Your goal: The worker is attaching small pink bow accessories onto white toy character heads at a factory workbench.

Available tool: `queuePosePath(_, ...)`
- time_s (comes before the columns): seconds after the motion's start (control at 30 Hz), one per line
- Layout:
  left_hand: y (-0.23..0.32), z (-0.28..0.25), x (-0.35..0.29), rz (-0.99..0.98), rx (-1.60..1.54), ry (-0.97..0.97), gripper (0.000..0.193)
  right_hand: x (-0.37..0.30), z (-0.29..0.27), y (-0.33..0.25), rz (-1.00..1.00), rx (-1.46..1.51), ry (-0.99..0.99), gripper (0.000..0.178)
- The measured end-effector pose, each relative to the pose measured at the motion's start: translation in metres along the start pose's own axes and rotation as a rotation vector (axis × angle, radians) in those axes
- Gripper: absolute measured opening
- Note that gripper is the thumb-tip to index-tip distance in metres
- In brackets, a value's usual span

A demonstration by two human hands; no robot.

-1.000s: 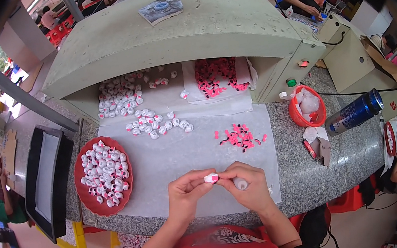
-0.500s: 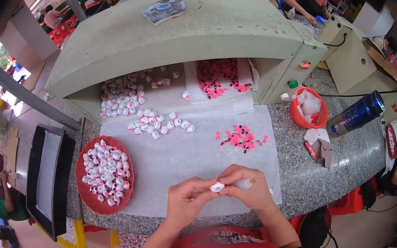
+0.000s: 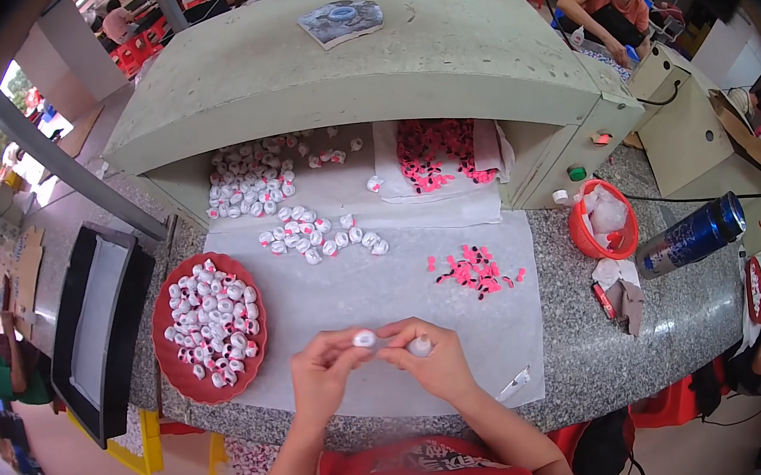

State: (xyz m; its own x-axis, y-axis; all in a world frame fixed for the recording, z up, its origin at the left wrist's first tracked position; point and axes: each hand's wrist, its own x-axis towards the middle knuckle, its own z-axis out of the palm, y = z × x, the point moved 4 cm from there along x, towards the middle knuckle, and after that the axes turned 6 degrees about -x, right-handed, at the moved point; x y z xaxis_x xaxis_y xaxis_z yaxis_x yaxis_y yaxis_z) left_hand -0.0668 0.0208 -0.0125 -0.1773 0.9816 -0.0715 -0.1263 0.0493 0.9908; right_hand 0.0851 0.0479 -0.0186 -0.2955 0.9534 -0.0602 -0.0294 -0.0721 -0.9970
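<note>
Above the white paper sheet (image 3: 329, 283), my left hand (image 3: 323, 372) pinches a small white rounded piece (image 3: 364, 339) with dark marks on it. Close beside it, the thumb and fingertips of my right hand (image 3: 436, 365) reach toward that piece. A small whitish bottle (image 3: 421, 346) with a tan tip is tucked in my right hand. Left of my hands stands a red scalloped dish (image 3: 167, 347) heaped with similar white pieces (image 3: 210, 313). Beyond my right hand lies a loose scatter of small pink and black pieces (image 3: 476, 270).
A pale green metal hood (image 3: 359, 77) shelters more white pieces (image 3: 248, 183) and a pink pile (image 3: 436, 148). To the right are an orange basket (image 3: 630, 229) with plastic, a blue bottle (image 3: 691, 236) and a red tube (image 3: 604, 301). A black tray (image 3: 131, 314) stands left; a slim pale object (image 3: 515, 384) lies near.
My hands have shifted left in the picture, and the white piece is now in my left fingertips, apart from the right thumb. The slim object by the front edge has come into sight.
</note>
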Motion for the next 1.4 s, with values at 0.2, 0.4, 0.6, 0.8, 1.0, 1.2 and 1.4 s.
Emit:
queuePosePath(0.2,0.029,-0.083,0.035,0.216,0.773,0.519,0.025,0.000,-0.013,0.006,0.104,-0.248,0.054,0.018)
queuePosePath(0.4,-0.007,0.039,0.105,0.489,0.989,0.128,0.023,-0.009,-0.027,0.005,0.004,-0.259,0.112,0.027)
queuePosePath(0.6,-0.041,0.056,0.119,0.447,1.112,0.144,0.027,-0.030,-0.053,-0.006,-0.042,-0.310,0.203,0.028)
queuePosePath(0.8,-0.009,0.054,0.054,-0.415,-0.854,-0.282,0.026,-0.028,-0.061,-0.045,-0.006,0.017,0.302,0.028)
queuePosePath(1.0,0.009,0.053,0.012,-0.249,-0.817,-0.292,0.033,-0.047,-0.055,-0.070,-0.224,-0.114,0.422,0.025)
queuePosePath(1.2,0.031,0.058,0.000,0.088,-0.331,-0.126,0.035,-0.061,-0.046,-0.094,-0.494,-0.492,0.430,0.020)
queuePosePath(1.4,0.034,0.057,-0.002,0.113,-0.338,-0.116,0.033,-0.058,-0.041,-0.092,-0.536,-0.528,0.426,0.019)
